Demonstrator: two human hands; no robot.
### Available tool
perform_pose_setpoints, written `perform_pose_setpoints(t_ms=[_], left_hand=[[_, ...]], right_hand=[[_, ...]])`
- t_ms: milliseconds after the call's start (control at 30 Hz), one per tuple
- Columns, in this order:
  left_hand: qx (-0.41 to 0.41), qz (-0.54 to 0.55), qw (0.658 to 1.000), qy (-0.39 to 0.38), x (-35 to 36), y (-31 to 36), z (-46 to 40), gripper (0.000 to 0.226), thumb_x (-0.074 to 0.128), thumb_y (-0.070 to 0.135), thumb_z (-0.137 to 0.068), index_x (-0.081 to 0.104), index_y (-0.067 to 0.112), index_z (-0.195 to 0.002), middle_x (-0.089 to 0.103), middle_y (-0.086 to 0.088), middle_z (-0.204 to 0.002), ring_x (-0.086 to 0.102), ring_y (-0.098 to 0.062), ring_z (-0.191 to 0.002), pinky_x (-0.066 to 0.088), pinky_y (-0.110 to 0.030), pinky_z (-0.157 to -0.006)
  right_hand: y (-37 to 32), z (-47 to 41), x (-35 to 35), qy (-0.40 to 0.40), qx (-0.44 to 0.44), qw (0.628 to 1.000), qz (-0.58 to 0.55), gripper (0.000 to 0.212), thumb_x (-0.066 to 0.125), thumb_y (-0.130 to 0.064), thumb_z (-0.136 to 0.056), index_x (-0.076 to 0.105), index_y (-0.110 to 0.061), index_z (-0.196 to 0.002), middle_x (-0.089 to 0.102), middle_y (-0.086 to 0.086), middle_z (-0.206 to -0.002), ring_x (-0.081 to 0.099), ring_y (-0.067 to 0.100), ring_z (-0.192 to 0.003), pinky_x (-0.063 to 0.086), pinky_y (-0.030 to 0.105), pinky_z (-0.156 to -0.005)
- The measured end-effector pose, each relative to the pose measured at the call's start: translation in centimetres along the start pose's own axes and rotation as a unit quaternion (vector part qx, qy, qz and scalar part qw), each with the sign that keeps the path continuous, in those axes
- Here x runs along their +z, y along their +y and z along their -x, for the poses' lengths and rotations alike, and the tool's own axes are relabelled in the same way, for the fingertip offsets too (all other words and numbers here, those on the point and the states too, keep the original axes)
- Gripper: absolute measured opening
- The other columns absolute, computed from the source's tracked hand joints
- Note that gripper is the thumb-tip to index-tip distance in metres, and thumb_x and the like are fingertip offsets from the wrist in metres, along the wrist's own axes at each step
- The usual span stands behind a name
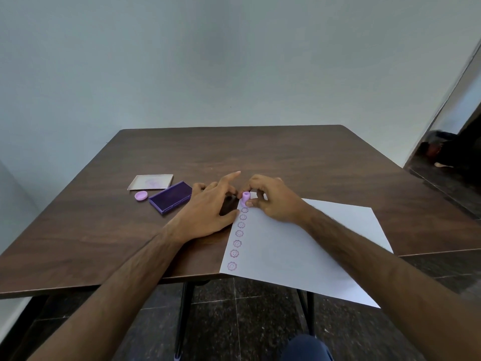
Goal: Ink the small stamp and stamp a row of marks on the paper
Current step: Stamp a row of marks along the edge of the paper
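Note:
A small lilac stamp [245, 198] stands pressed on the far left corner of a white paper sheet [299, 246]. My right hand [273, 199] pinches it between thumb and fingers. A row of several purple flower-face marks [238, 238] runs down the paper's left edge toward me. My left hand [208, 207] lies flat on the table beside that edge, fingers spread, its thumb touching the paper. The open purple ink pad [170, 197] sits left of my left hand.
The ink pad's clear lid [151, 182] and a lilac stamp cap [141, 196] lie at the left on the brown wooden table [260, 152]. The paper's near corner overhangs the table's front edge. A wall stands behind, dark tiled floor below.

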State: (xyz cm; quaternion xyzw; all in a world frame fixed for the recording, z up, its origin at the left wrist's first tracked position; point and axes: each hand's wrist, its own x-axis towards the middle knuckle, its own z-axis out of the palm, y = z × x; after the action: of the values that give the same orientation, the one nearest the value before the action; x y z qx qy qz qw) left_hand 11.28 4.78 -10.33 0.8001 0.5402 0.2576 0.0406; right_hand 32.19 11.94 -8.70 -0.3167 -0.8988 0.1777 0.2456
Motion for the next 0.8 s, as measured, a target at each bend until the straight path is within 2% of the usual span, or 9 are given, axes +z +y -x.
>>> perform_pose_setpoints(t_ms=[233,600,800], left_hand=[[0.004,-0.004,1.000,-0.004,0.03,-0.03,0.10,0.081,0.049,0.059,-0.088,0.011,0.031,-0.154,0.060,0.008,-0.129,0.051,-0.008,-0.121,0.021,-0.034,-0.103],[0.001,-0.009,1.000,-0.008,0.13,-0.20,-0.04,0.080,0.050,0.060,-0.089,0.015,0.030,-0.154,0.059,0.008,-0.130,0.051,-0.010,-0.121,0.023,-0.033,-0.101],[0.004,-0.011,1.000,-0.004,0.09,0.04,0.10,0.081,0.048,0.060,-0.089,0.012,0.030,-0.155,0.060,0.010,-0.129,0.050,-0.009,-0.123,0.020,-0.033,-0.101]], right_hand=[[-0.09,0.09,-0.19,-0.006,0.004,1.000,-0.009,0.021,0.071,-0.024,-0.091,0.071,-0.004,-0.098,0.066,0.011,-0.099,0.061,0.031,-0.087,0.050,0.050,-0.080],[0.10,0.17,0.21,-0.001,0.015,1.000,-0.014,0.022,0.070,-0.025,-0.092,0.071,-0.005,-0.101,0.066,0.010,-0.102,0.060,0.028,-0.089,0.048,0.054,-0.088],[-0.02,0.32,0.07,0.004,0.006,1.000,-0.025,0.018,0.071,-0.026,-0.092,0.073,-0.010,-0.100,0.067,0.003,-0.101,0.056,0.016,-0.082,0.047,0.056,-0.089]])
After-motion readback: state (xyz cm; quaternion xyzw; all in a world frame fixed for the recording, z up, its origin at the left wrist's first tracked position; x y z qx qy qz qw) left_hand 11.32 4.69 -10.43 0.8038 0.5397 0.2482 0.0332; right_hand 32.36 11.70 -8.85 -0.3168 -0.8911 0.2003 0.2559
